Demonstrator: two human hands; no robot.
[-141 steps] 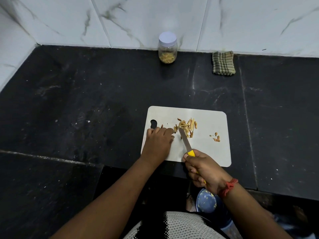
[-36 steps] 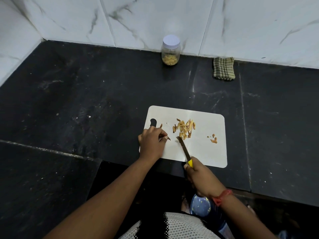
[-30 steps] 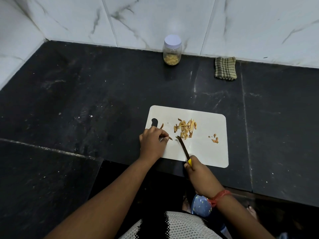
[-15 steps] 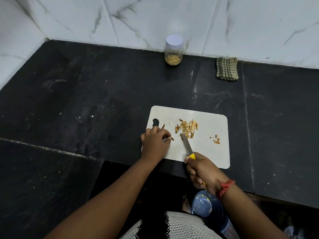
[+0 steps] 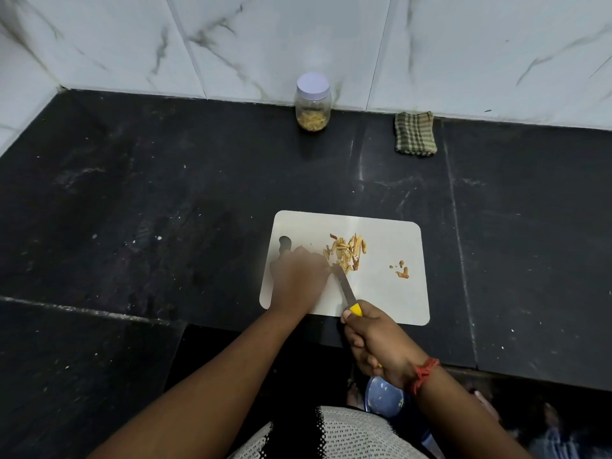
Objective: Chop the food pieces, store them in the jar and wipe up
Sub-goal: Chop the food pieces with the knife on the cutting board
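White cutting board [image 5: 381, 293] on black counter [image 5: 165, 210]. Left hand [image 5: 299, 276], blurred, on board's left part beside chopped pieces [image 5: 346, 251]. Right hand [image 5: 377, 339] gripping yellow-handled knife [image 5: 346, 289], tip w/ pieces. Lidded jar [image 5: 313, 102] & checked cloth [image 5: 415, 134] far, by wall.

head cam | single view | looks forward and steeply down | counter [image 5: 165, 210] close | wall [image 5: 265, 34] behind

Bare forearms, red thread band [image 5: 424, 374] on right wrist, white-and-black mesh-knit top [image 5: 331, 435]
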